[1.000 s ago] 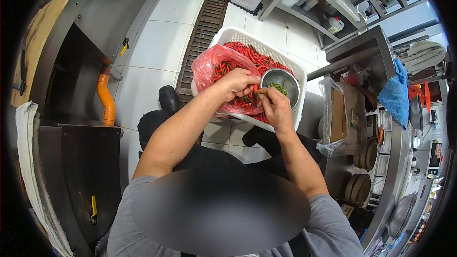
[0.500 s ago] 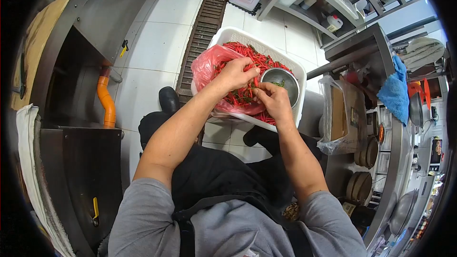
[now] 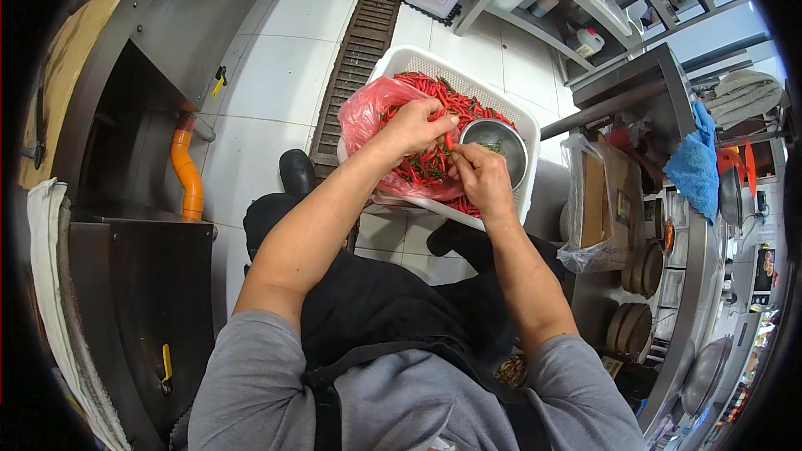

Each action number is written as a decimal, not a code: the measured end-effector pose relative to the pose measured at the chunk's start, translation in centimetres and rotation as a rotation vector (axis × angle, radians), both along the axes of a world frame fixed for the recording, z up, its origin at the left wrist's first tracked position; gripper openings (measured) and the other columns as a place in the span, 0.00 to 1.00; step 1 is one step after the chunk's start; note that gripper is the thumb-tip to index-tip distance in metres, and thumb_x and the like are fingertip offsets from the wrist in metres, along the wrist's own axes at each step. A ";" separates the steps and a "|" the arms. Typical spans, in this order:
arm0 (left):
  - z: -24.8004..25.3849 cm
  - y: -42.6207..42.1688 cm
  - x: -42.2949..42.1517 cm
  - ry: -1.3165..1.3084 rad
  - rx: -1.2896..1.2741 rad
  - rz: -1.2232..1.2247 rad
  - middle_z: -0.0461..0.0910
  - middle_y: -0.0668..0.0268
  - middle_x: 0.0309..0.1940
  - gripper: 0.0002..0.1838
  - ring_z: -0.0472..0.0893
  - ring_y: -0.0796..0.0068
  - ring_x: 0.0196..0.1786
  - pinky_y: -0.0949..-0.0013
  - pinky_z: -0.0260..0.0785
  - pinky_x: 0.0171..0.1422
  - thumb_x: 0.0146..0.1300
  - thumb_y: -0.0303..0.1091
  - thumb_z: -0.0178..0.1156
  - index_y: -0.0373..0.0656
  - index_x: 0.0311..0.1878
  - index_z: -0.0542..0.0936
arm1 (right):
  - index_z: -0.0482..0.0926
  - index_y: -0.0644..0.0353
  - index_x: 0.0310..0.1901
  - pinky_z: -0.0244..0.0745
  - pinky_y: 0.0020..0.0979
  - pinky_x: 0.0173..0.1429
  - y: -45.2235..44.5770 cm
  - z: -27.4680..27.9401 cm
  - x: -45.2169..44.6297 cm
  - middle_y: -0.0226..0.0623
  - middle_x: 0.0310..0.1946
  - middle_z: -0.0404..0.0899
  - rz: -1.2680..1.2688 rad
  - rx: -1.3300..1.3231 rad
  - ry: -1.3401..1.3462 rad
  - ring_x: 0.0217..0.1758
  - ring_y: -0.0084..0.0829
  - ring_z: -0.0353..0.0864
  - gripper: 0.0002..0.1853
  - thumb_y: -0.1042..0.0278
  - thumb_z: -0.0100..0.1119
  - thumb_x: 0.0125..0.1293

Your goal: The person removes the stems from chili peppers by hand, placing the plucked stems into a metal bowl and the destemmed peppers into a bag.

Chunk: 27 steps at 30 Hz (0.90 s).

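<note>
A white plastic basket (image 3: 399, 57) full of red chilies (image 3: 468, 108) stands before me. On its left side lies an open pink plastic bag (image 3: 361, 110) with more chilies in it, and at its right rests a metal bowl (image 3: 515, 150) with some green bits inside. My left hand (image 3: 418, 129) is over the bag, its fingers closed on a red chili (image 3: 449, 140). Close by on the right, my right hand (image 3: 482, 174) pinches the green stem end of the same chili, beside the bowl's left rim.
A floor drain grate (image 3: 361, 42) runs behind the basket. Steel cabinets (image 3: 142, 284) with an orange pipe (image 3: 185, 169) stand at left. At right are a plastic-wrapped box (image 3: 595, 200), a blue cloth (image 3: 695, 163) and shelves (image 3: 576, 4).
Since a second ago my left hand has shifted slightly up, and my right hand slightly down. A red chili now shows upright between them. The basket has stayed in place.
</note>
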<state>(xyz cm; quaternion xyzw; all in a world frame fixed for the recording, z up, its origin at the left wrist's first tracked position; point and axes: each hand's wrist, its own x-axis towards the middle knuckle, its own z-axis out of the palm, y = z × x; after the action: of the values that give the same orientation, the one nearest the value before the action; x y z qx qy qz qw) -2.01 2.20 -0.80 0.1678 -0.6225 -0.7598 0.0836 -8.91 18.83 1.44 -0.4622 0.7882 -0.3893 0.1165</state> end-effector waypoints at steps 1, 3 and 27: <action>0.0 0.0 0.1 -0.001 -0.001 -0.001 0.74 0.72 0.19 0.11 0.69 0.85 0.18 0.77 0.58 0.22 0.68 0.38 0.61 0.39 0.38 0.78 | 0.82 0.67 0.42 0.76 0.35 0.34 0.2 -0.3 -0.1 0.44 0.26 0.80 0.028 0.002 0.058 0.28 0.39 0.82 0.08 0.77 0.58 0.63; 0.1 -0.1 0.3 -0.103 0.018 -0.043 0.74 0.72 0.19 0.11 0.69 0.85 0.17 0.76 0.56 0.20 0.67 0.38 0.61 0.39 0.36 0.78 | 0.82 0.65 0.42 0.76 0.38 0.36 0.5 -0.5 -0.2 0.46 0.28 0.79 0.056 0.003 0.116 0.30 0.43 0.82 0.08 0.78 0.58 0.62; 1.2 -3.7 0.8 0.000 0.278 0.063 0.74 0.72 0.23 0.06 0.71 0.86 0.22 0.82 0.53 0.17 0.65 0.32 0.60 0.44 0.38 0.73 | 0.84 0.58 0.43 0.77 0.40 0.48 1.5 -0.2 -2.1 0.43 0.40 0.82 -0.047 0.002 0.342 0.42 0.45 0.82 0.10 0.74 0.63 0.59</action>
<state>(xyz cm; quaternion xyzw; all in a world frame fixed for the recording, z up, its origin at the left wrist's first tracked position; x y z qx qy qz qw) -1.19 -1.55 0.42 0.1970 -0.5055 -0.8359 0.0835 -10.98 20.29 1.22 -0.5031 0.8075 -0.3067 -0.0281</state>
